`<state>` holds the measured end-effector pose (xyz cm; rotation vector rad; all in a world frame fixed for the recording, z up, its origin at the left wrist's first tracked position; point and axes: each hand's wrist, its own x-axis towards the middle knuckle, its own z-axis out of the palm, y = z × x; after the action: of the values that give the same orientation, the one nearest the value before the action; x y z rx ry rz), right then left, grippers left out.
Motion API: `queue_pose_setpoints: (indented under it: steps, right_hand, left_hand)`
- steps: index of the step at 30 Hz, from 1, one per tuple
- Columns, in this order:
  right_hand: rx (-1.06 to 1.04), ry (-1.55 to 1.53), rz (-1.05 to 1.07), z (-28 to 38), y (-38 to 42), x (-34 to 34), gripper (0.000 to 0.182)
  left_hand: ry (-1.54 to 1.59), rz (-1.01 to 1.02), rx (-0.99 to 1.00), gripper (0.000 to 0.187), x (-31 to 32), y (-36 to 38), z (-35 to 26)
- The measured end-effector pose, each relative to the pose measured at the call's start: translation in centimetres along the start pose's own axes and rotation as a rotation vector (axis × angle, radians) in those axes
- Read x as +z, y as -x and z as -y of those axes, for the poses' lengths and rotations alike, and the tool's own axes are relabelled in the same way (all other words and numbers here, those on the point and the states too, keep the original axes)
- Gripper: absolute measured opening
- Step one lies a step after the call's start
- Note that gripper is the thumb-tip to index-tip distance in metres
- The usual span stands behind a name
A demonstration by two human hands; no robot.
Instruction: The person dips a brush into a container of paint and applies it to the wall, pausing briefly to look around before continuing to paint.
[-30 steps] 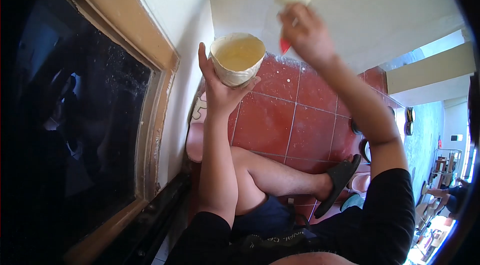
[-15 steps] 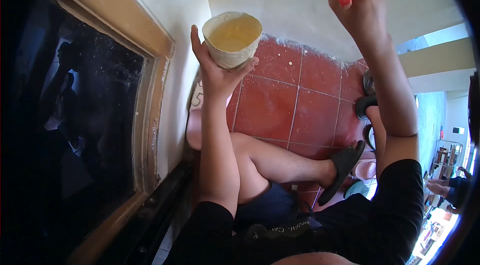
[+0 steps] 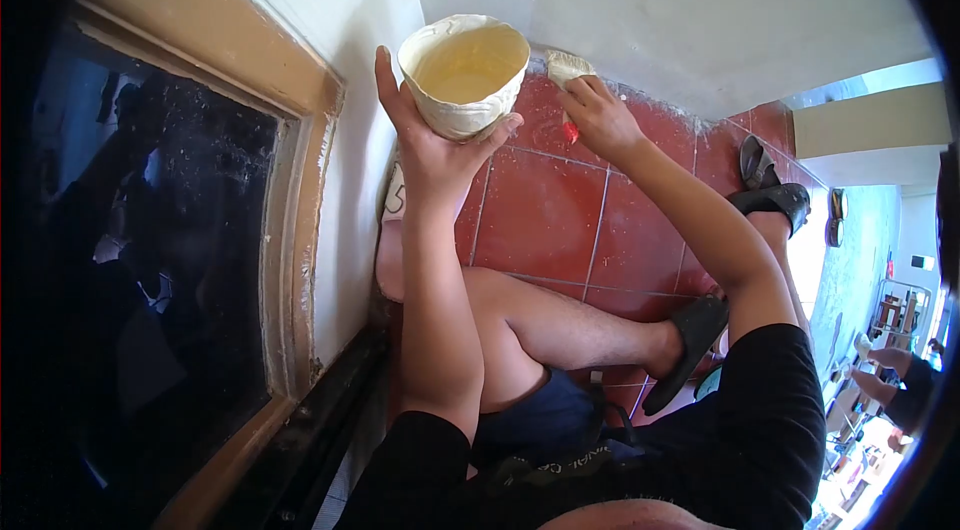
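My left hand (image 3: 437, 145) cups a cream paint-coated bowl (image 3: 462, 118) from below, thumb and fingers spread around its sides. Pale yellow paint (image 3: 468, 72) lies inside it. Just right of the bowl, my right hand (image 3: 602, 118) is closed around a paintbrush (image 3: 568, 68). The bristles are coated with cream paint and point away from me, close to the foot of the white wall (image 3: 660, 20). A red handle end sticks out below my fingers.
Red floor tiles (image 3: 540, 215) with paint specks meet the wall. A wood-framed dark window (image 3: 170, 230) stands at left. Sandals (image 3: 758, 165) lie at right, and a pink one (image 3: 390, 255) is by the left wall. Another person's legs (image 3: 885, 375) show at far right.
My right hand has come down and left with the paintbrush, from high on the wall to its base beside the bowl. The left hand and bowl stay nearly in place.
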<state>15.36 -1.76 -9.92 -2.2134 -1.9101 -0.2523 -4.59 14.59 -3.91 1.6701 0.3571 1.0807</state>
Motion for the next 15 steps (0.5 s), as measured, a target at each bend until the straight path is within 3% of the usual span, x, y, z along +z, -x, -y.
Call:
queue_pose_setpoints:
  steps: [7,9,13,15]
  right_hand:
    - [-0.050,-0.091,0.054,-2.1,-1.4,1.1,0.031]
    - [0.014,-0.111,0.189,-2.5,-2.0,1.4,0.031]
    - [-0.015,-0.074,0.163,-3.4,-3.6,0.1,0.029]
    - [0.075,-0.099,0.066,-2.8,-4.2,-1.3,0.029]
  left_hand:
    - [-0.049,0.041,0.068,0.135,0.4,-0.2,0.7]
    - [-0.066,0.045,0.071,0.135,0.3,-0.2,0.6]
    - [-0.080,0.021,0.056,0.135,0.0,-0.3,0.5]
    - [-0.116,0.024,0.048,0.135,-0.3,-0.2,0.6]
